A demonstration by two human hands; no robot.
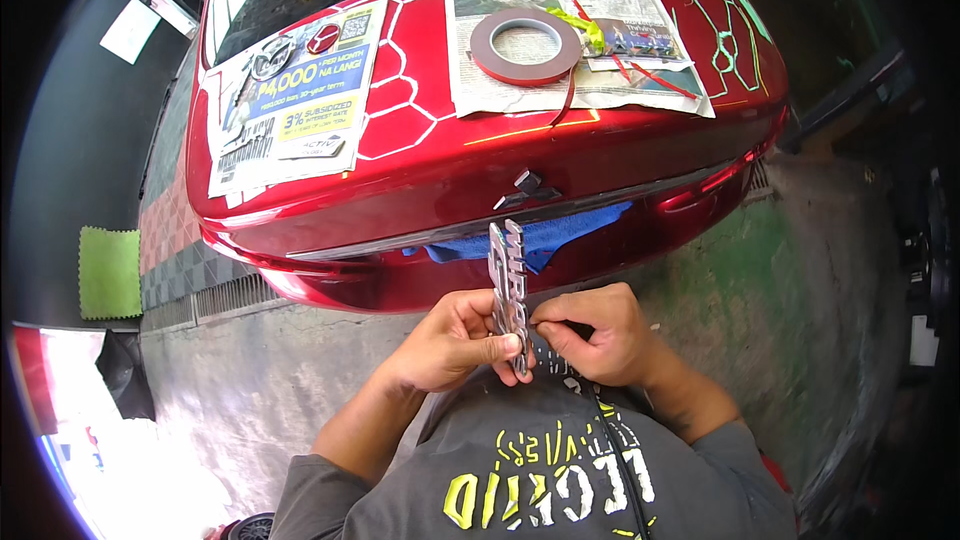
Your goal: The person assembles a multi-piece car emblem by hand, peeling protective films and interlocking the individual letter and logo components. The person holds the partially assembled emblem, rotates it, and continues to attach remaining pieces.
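My left hand is closed around the lower part of a chrome car lettering emblem, its thumb on the front. The emblem stands nearly upright in front of my chest, its letters in two side-by-side strips. My right hand is in a pinch right beside the emblem's lower right edge; what lies between thumb and finger is too small to make out. Just beyond the emblem's top is the red car's trunk lid, with a dark three-pointed badge on it. A blue cloth lies on the bumper below.
On the trunk, a roll of red-edged tape rests on newspaper with red strips and a yellow-green piece. Another newspaper, at left, carries round emblems. A green cloth is at far left.
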